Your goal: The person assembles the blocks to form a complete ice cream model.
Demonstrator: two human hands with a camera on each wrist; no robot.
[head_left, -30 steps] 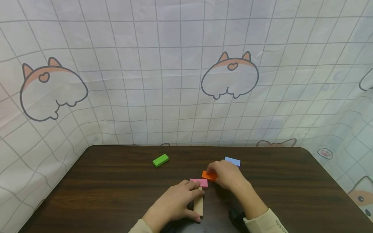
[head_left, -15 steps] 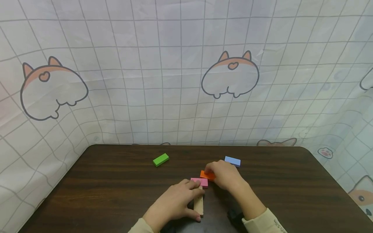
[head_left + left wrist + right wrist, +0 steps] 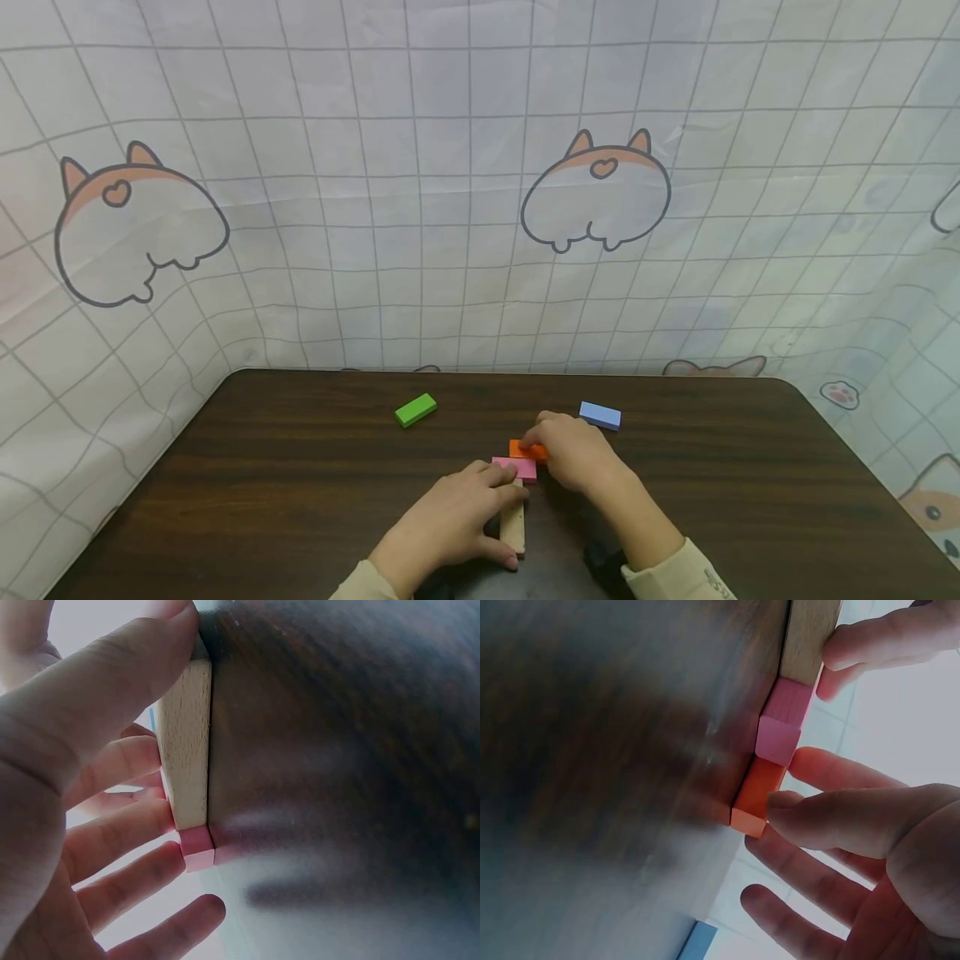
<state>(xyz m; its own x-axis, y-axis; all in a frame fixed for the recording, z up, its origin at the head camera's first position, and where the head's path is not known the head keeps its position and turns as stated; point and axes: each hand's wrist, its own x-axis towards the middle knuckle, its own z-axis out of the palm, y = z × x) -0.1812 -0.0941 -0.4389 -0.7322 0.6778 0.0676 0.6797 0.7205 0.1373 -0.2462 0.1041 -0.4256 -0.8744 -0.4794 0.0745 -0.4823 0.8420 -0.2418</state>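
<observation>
A plain wooden block (image 3: 512, 529) lies lengthwise on the dark table. My left hand (image 3: 453, 512) holds it, thumb at the near end and fingertips over the top by the far end. Across that far end lies a pink block (image 3: 527, 471), which the left fingertips also reach. Just beyond it is an orange block (image 3: 519, 448), pinched by my right hand (image 3: 581, 454) between thumb and fingers. In the right wrist view the orange block (image 3: 759, 791) sits right against the pink block (image 3: 780, 739). The right fingers cover part of the orange block in the head view.
A green block (image 3: 416, 410) lies toward the back of the table, left of the hands. A light blue block (image 3: 600, 415) lies just behind the right hand. A white checked curtain (image 3: 420, 250) hangs beyond the table's far edge.
The right hand has slid the orange block a little to the left, along the far side of the pink block. My left hand and the wooden and pink blocks stay in place.
</observation>
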